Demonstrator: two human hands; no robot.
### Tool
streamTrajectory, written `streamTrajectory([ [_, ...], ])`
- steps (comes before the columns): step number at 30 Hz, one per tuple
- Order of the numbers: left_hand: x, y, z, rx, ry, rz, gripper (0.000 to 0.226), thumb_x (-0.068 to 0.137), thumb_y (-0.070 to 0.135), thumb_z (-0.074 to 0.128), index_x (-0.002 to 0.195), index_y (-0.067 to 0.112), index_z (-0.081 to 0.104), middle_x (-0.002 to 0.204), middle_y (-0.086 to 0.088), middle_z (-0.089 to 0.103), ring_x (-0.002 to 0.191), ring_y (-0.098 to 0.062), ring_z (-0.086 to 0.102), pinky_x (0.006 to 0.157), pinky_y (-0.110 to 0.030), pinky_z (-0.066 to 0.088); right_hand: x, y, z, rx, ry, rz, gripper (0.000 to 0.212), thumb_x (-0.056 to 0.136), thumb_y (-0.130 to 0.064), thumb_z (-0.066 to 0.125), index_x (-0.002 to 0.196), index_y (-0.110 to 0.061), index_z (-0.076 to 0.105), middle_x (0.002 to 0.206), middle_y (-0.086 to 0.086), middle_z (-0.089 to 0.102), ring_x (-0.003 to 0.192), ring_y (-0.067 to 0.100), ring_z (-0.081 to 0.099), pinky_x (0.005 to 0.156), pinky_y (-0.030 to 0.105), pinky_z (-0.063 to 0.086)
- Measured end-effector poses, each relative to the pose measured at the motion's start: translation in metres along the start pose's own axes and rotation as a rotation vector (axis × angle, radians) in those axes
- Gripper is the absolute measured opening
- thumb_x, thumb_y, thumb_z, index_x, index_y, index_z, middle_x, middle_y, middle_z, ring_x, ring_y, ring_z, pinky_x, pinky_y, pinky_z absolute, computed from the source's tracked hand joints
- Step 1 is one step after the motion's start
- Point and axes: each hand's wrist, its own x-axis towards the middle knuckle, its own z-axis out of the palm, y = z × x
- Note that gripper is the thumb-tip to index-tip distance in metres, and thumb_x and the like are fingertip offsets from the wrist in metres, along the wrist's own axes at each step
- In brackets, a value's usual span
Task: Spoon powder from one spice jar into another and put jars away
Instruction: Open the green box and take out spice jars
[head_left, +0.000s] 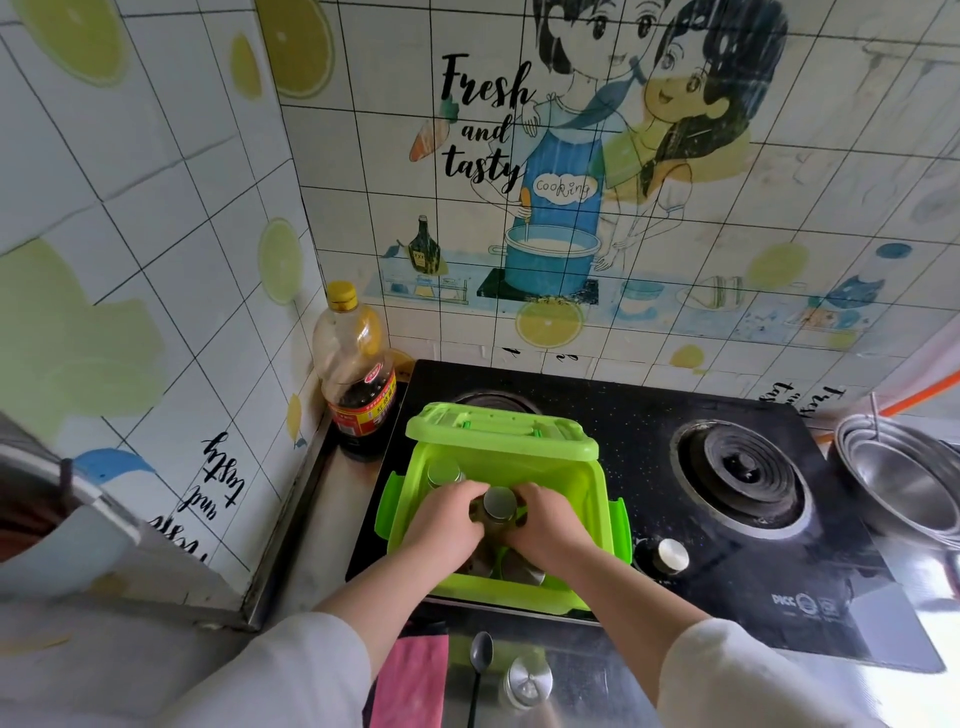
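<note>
A green plastic box (605, 499) with its lid (498, 428) tipped open at the back stands on the left side of the black stove. Inside it, my left hand (447, 522) and my right hand (545, 522) both hold a glass spice jar (500, 506) with a metal cap. Another capped jar (443, 474) stands in the box's back left corner, and metal caps (522, 571) of other jars show below my hands. On the steel counter in front lie a spoon (480, 660) and a further capped jar (527, 680).
A soy sauce bottle (356, 374) stands in the corner left of the stove. The right burner (740, 467) and a knob (671, 556) are uncovered. Stacked steel bowls (898, 483) sit at the right edge. A pink cloth (410, 680) lies by the spoon.
</note>
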Motion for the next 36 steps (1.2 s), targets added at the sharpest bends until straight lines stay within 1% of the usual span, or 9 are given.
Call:
streamTrajectory([
  [7, -0.01, 0.005, -0.01, -0.094, 0.044, 0.04, 0.06, 0.086, 0.004, 0.063, 0.139, 0.028, 0.049, 0.14, 0.007, 0.052, 0.127, -0.013, 0.051, 0.097, -0.022, 0.044, -0.018, 0.001, -0.013, 0.045, 0.113, -0.139, 0.057, 0.077, -0.045, 0.072, 0.124, -0.018, 0.056, 0.114, -0.001, 0.062, 0.097, 0.016, 0.059, 0.079, 0.026, 0.05],
  [9, -0.013, 0.006, -0.015, -0.133, 0.066, 0.071, 0.06, 0.084, 0.005, 0.067, 0.136, 0.029, 0.051, 0.136, 0.009, 0.056, 0.123, -0.011, 0.053, 0.102, -0.027, 0.046, -0.023, 0.001, -0.018, 0.056, 0.135, -0.189, 0.057, 0.075, -0.049, 0.072, 0.121, -0.019, 0.057, 0.111, -0.002, 0.062, 0.094, 0.014, 0.059, 0.078, 0.026, 0.051],
  [14, -0.022, 0.012, -0.034, -0.207, 0.034, 0.15, 0.066, 0.078, 0.019, 0.077, 0.138, 0.026, 0.05, 0.133, 0.01, 0.058, 0.119, -0.008, 0.055, 0.103, -0.034, 0.045, -0.037, -0.008, -0.044, 0.237, 0.262, -0.27, 0.049, 0.073, -0.032, 0.074, 0.116, -0.013, 0.06, 0.099, -0.002, 0.059, 0.088, 0.014, 0.06, 0.078, 0.029, 0.055],
  [18, -0.031, 0.021, -0.049, -0.28, 0.046, 0.169, 0.064, 0.075, 0.026, 0.08, 0.134, 0.028, 0.053, 0.124, 0.016, 0.061, 0.113, -0.003, 0.057, 0.095, -0.022, 0.045, -0.051, -0.022, -0.069, 0.345, 0.305, -0.354, 0.047, 0.073, -0.024, 0.077, 0.116, -0.012, 0.062, 0.097, -0.002, 0.061, 0.089, 0.008, 0.059, 0.073, 0.021, 0.057],
  [21, -0.042, 0.029, -0.056, -0.343, 0.035, 0.17, 0.057, 0.076, 0.018, 0.08, 0.126, 0.028, 0.056, 0.113, 0.019, 0.062, 0.104, -0.002, 0.06, 0.084, -0.011, 0.044, -0.065, -0.028, -0.079, 0.362, 0.288, -0.397, 0.046, 0.072, -0.023, 0.077, 0.114, -0.013, 0.063, 0.096, -0.002, 0.062, 0.089, 0.004, 0.058, 0.073, 0.016, 0.054],
  [25, -0.06, 0.026, -0.049, -0.345, -0.012, 0.166, 0.05, 0.075, 0.012, 0.079, 0.117, 0.027, 0.057, 0.11, 0.016, 0.065, 0.101, -0.008, 0.063, 0.085, -0.023, 0.049, -0.084, -0.021, -0.077, 0.379, 0.218, -0.393, 0.046, 0.071, -0.027, 0.075, 0.113, -0.013, 0.062, 0.097, -0.004, 0.063, 0.089, 0.002, 0.059, 0.073, 0.008, 0.048],
  [29, -0.085, 0.017, -0.03, -0.386, -0.036, 0.161, 0.051, 0.073, 0.012, 0.08, 0.11, 0.038, 0.056, 0.108, 0.013, 0.066, 0.098, -0.01, 0.063, 0.088, -0.028, 0.051, -0.107, -0.004, -0.063, 0.474, 0.117, -0.391, 0.039, 0.078, -0.015, 0.075, 0.114, -0.015, 0.06, 0.105, 0.001, 0.064, 0.098, 0.006, 0.061, 0.074, 0.012, 0.052],
  [32, -0.102, 0.011, -0.012, -0.385, -0.079, 0.149, 0.049, 0.076, 0.016, 0.079, 0.114, 0.037, 0.056, 0.111, 0.017, 0.065, 0.1, 0.001, 0.06, 0.09, -0.022, 0.049, -0.123, 0.013, -0.052, 0.501, 0.051, -0.381, 0.04, 0.079, -0.019, 0.076, 0.115, -0.017, 0.06, 0.107, 0.0, 0.063, 0.099, 0.0, 0.059, 0.076, 0.013, 0.052],
  [36, -0.116, 0.0, 0.014, -0.379, -0.11, 0.098, 0.053, 0.076, 0.023, 0.08, 0.121, 0.035, 0.054, 0.117, 0.019, 0.062, 0.105, 0.004, 0.058, 0.095, -0.026, 0.048, -0.135, 0.03, -0.034, 0.459, 0.003, -0.363, 0.049, 0.077, -0.029, 0.078, 0.121, -0.02, 0.059, 0.11, -0.004, 0.064, 0.102, 0.0, 0.061, 0.082, 0.019, 0.054],
])
